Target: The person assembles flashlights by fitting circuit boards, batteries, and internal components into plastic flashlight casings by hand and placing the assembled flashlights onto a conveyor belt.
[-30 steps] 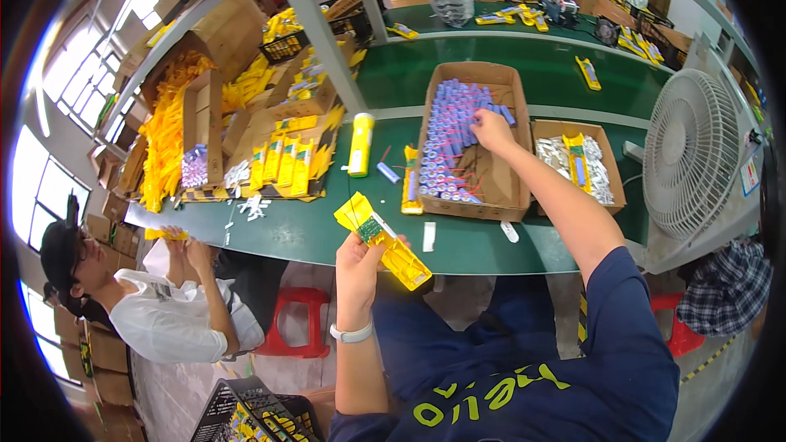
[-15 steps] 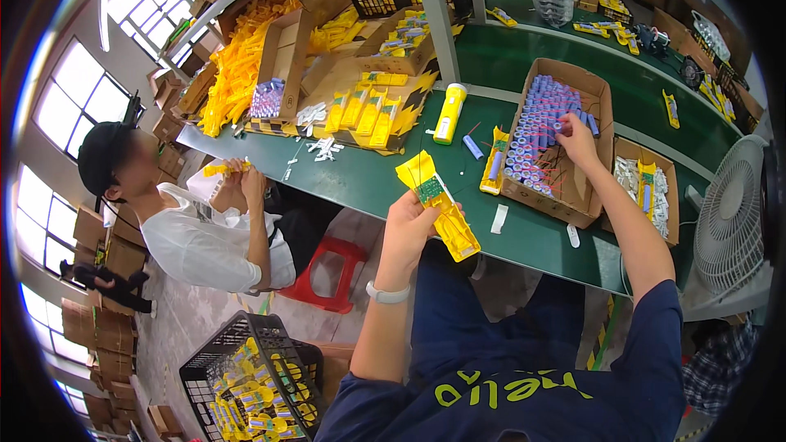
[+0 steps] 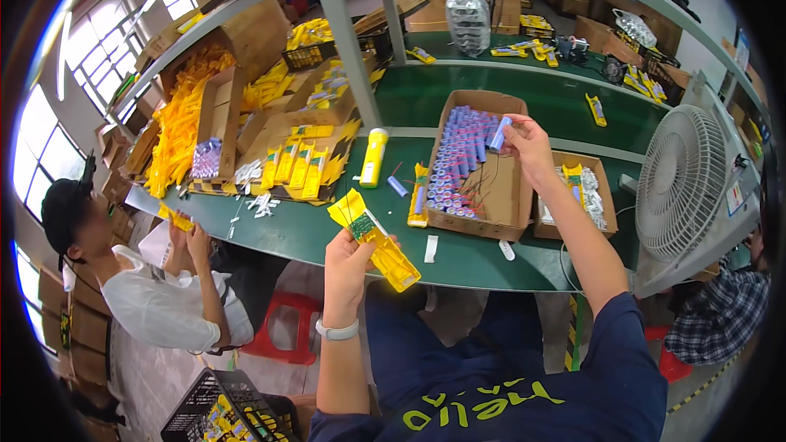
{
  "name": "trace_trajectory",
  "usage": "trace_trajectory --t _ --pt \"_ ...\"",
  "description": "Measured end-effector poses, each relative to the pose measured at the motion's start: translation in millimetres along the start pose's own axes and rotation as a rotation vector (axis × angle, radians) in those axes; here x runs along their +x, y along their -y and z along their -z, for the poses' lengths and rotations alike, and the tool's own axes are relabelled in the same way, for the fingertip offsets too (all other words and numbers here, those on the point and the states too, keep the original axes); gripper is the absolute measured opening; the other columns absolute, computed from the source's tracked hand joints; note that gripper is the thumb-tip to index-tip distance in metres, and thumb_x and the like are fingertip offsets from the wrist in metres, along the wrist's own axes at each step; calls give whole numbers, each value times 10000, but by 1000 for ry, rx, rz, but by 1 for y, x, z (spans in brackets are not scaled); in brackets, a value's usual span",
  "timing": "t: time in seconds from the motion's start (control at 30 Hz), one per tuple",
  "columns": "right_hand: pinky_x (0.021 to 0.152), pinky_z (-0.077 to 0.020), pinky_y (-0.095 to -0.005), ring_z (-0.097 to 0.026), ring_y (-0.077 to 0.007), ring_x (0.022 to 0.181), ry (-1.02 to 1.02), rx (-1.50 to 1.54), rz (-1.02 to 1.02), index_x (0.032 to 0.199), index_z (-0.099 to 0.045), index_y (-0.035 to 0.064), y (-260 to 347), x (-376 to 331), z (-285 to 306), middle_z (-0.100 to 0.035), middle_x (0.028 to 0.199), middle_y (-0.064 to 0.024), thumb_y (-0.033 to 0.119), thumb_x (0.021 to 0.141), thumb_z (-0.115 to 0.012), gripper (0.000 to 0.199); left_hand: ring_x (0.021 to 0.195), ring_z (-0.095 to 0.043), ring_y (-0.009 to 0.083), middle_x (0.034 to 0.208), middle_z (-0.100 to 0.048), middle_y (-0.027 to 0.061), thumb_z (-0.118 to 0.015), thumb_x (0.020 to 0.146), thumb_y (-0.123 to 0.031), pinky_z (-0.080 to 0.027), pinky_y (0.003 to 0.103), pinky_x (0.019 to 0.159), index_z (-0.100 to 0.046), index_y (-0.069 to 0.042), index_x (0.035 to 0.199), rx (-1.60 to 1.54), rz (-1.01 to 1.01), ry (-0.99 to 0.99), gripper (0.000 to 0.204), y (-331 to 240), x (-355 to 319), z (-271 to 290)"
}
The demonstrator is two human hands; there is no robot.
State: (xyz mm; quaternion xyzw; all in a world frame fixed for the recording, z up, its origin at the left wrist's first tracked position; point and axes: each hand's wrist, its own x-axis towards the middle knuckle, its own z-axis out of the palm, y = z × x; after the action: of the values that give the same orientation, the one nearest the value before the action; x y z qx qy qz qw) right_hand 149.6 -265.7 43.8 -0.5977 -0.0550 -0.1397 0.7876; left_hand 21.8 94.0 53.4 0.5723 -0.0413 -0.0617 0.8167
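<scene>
Casing [image 3: 395, 262] of hard yellow plastic, a hollow, ribbed trough, is in front of me near the front edge of the smooth green counter [image 3: 286, 235].

From the left: a heap [image 3: 173, 143] of thin, tangled yellow pieces, and nearer, a co-worker [image 3: 176, 311] in a soft white top, holding a yellow piece [image 3: 173, 217]. A black plastic crate [image 3: 196, 403] with openwork walls sits low on my left side, yellow parts inside. On a flat cardboard sheet [image 3: 260, 151] a row of slim yellow trays [image 3: 299, 168] lies side by side.

My left grip [image 3: 348, 262] is clamped on the casing, thumb on top; a flat green board [image 3: 361, 227] shows in its upper part, just beside my thumb. Past it come a rounded yellow torch [image 3: 374, 160], a loose purple cylinder [image 3: 397, 186] on its side, a narrow tray [image 3: 418, 196] against the carton, and a flat white strip [image 3: 431, 248].

The carton [image 3: 501, 200], brown cardboard, holds packed purple cylinders [image 3: 463, 147] with thin red wires. Above its right part, my right grip [image 3: 530, 147] has fingertips and thumb pinched together on a smooth purple cell [image 3: 499, 134]. Right of that, a shallow box [image 3: 607, 173] holds small white pieces, then a fan [image 3: 681, 184] with a round, ridged grille.
</scene>
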Motion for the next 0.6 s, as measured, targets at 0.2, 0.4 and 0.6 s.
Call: trace_trajectory --t 0.2,0.4,0.6 --pt "678 -550 -264 -665 -116 787 124 208 -181 1164 -541 53 37 -50 -14 -662 948 -47 197 928 -673 307 910 -706 304 1022 -677 223 -473 900 48 -598 398 796 -509 62 1132 29 11 56 235 3 9 -31" --pt "741 -539 -271 -652 -126 833 317 -226 29 1112 -573 23 77 -117 -66 -661 947 -67 118 827 -781 365 892 -705 237 1024 -686 167 -510 877 38 -584 337 782 -554 56 1147 171 -22 48 274 6 17 -53" --pt "674 -525 -315 -663 -239 770 496 -730 547 1033 -640 28 74 -152 -96 -649 855 -95 154 742 -814 362 842 -667 124 967 -692 99 -521 867 53 -540 264 709 -578 50 1107 191 -35 46 246 -2 10 -76"
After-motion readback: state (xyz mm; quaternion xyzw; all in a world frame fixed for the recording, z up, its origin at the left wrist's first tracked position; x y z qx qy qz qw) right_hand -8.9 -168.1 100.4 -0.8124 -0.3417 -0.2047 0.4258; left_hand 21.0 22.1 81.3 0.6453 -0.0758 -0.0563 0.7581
